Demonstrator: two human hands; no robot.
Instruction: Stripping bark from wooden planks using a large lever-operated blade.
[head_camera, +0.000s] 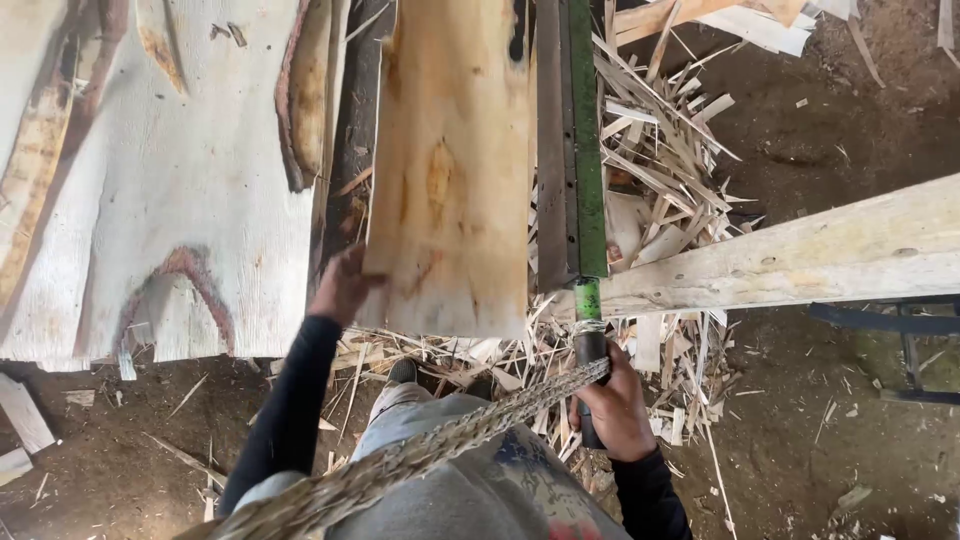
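Wooden sheet lengthwise away, left hand apparently gripping corner, right hand on lever

**One head camera, looking steeply down**

A single view, worn on the person's head, faces almost straight down past the chest and thighs to the dirt floor. It sits close: the left hand on a plank and the right hand on a green lever fill the lower middle. A pale slab runs out of frame at the left.
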